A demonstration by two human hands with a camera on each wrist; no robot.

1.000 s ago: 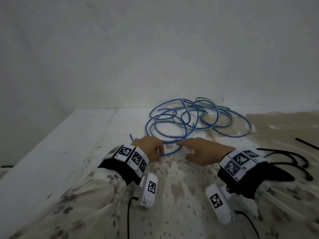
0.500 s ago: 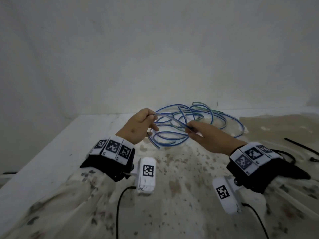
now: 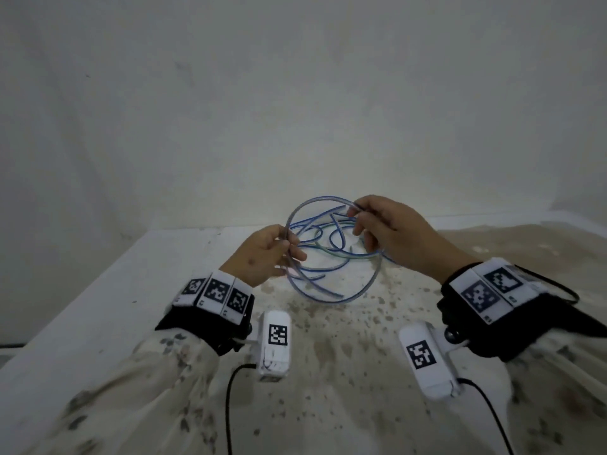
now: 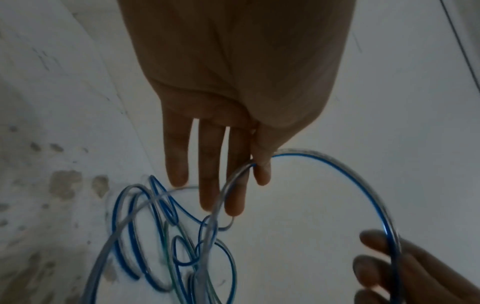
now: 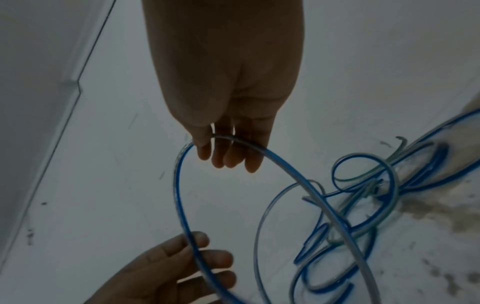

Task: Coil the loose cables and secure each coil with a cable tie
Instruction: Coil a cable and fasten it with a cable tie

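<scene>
Fingers of the left hand (image 3: 262, 254) pinch the left side of a raised loop of blue cable (image 3: 331, 292), thumb against forefinger with the other fingers straight, above the stained white table (image 3: 108, 310). Behind the loop, the cable's remaining turns lie tangled on the tabletop with a greenish cable (image 3: 331, 252) among them. Further right, the right hand (image 3: 391, 231) grips the loop's top, fingers curled over the strand.
</scene>
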